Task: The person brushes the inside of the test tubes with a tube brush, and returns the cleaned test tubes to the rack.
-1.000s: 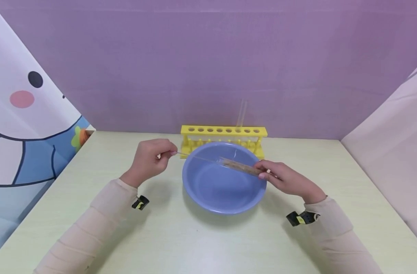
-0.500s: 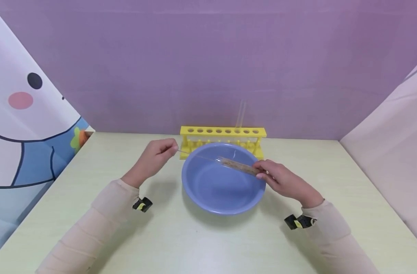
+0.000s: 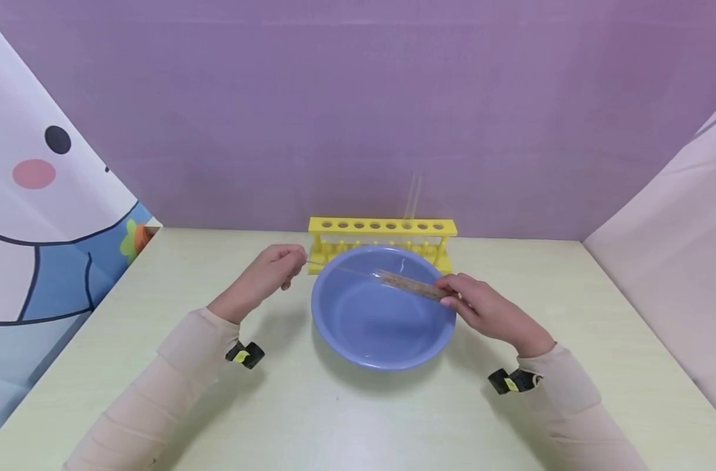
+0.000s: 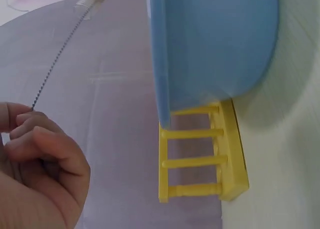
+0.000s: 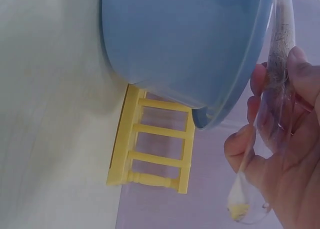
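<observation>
Over the basin, my left hand (image 3: 269,271) pinches the twisted wire handle (image 4: 59,54) of a test tube brush between thumb and fingers. The brush's brown bristles (image 3: 413,286) lie inside a clear glass test tube, its mouth facing left. My right hand (image 3: 492,313) grips this test tube (image 5: 250,206) toward its closed end, fingers and thumb around the glass. In the right wrist view the rounded end shows past the fingers, with a pale yellowish tip inside. The tube lies nearly level, tilted slightly down to the right, above the blue basin (image 3: 381,333).
Behind the basin stands a yellow test tube rack (image 3: 381,226), its lower part partly hidden. One clear test tube (image 3: 413,196) leans upright in it, toward the right. The pale table (image 3: 346,418) meets a purple backdrop (image 3: 358,118) at the back.
My left hand has turned at the wrist, its knuckles lower now, fingertips slightly further right on the wire. The right hand and the tube stay nearly in place.
</observation>
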The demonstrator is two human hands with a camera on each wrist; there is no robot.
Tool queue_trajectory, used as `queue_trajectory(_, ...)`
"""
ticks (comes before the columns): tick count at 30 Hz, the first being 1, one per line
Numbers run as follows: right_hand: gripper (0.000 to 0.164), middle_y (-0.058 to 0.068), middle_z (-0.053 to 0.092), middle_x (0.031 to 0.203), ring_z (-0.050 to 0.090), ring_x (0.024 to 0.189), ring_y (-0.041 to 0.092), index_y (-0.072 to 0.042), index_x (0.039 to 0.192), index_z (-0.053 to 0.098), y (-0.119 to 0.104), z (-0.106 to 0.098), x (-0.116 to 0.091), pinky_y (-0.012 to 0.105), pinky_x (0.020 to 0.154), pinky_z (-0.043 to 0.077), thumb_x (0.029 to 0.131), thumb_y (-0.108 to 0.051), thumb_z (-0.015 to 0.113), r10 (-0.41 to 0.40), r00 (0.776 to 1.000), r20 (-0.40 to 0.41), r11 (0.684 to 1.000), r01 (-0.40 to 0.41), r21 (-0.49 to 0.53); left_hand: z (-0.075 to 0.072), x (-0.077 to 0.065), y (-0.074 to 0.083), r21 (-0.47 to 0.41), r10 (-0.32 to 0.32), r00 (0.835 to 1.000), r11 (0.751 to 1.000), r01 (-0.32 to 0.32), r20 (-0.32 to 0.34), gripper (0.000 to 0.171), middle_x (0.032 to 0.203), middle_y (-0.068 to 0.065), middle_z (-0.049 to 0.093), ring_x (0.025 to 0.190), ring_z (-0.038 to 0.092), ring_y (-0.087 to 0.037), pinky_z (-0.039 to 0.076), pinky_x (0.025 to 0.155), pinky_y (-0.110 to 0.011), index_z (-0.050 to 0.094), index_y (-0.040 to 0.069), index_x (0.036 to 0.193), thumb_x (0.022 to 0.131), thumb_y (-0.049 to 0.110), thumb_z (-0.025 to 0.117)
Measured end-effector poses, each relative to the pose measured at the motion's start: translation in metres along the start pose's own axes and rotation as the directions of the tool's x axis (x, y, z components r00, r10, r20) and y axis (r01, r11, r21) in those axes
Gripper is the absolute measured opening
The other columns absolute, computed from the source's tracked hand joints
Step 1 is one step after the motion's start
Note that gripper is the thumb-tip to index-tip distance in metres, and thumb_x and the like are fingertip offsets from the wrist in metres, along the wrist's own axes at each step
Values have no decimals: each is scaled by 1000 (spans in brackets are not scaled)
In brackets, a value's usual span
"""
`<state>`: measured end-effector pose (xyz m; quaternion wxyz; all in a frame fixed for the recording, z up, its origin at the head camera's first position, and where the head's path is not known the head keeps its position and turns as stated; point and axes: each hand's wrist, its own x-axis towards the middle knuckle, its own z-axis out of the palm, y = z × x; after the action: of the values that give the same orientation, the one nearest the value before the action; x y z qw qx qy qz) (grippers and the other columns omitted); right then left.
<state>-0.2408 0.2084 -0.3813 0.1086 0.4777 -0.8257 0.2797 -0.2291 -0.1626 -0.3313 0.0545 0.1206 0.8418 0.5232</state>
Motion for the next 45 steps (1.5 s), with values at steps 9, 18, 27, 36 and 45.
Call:
queue_trajectory(9, 16, -1, 56, 89, 45, 75, 5, -4, 107, 56, 0, 0, 2, 23, 61, 43, 91, -5, 57, 15, 1000, 13, 1000, -15, 15, 1, 0, 4, -95, -29, 999, 995, 27, -26, 23, 61, -2, 26, 59, 29, -17, 31, 56, -28, 30, 7, 64, 86, 11, 35)
queue_trajectory(18, 16, -2, 56, 88, 46, 75, 5, -4, 108, 55, 1, -1, 3, 23, 62, 44, 92, -5, 56, 21, 999, 46, 999, -23, 31, -1, 0, 4, -104, -39, 999, 994, 36, -20, 25, 61, -2, 28, 59, 31, -16, 34, 56, -27, 32, 7, 64, 88, 10, 35)
queue_trajectory(27, 20, 6, 60, 92, 50, 78, 7, -2, 110, 55, 3, -2, 1, 24, 64, 47, 90, 0, 57, 43, 997, 69, 998, -47, 52, -5, 0, 2, -123, -38, 999, 992, 36, -14, 24, 62, -2, 28, 61, 33, -16, 37, 58, -27, 32, 7, 65, 88, 10, 35)
queue_trajectory(36, 23, 7, 61, 93, 52, 77, 7, -2, 112, 55, 4, -4, -2, 23, 64, 47, 89, 1, 59, 46, 996, 74, 996, -51, 74, -10, -2, 1, -194, -1, 1000, 981, 4, 18, 25, 62, -2, 23, 58, 27, -17, 33, 58, -29, 27, 6, 66, 89, 9, 36)
queue_trajectory(45, 21, 8, 63, 94, 53, 78, 6, -3, 112, 55, 6, -4, -6, 23, 64, 48, 91, -3, 58, 44, 996, 84, 995, -51, 88, -16, -5, -4, -221, 16, 1000, 975, -10, 27, 20, 60, 0, 26, 59, 29, -16, 35, 60, -30, 39, 7, 68, 88, 5, 36)
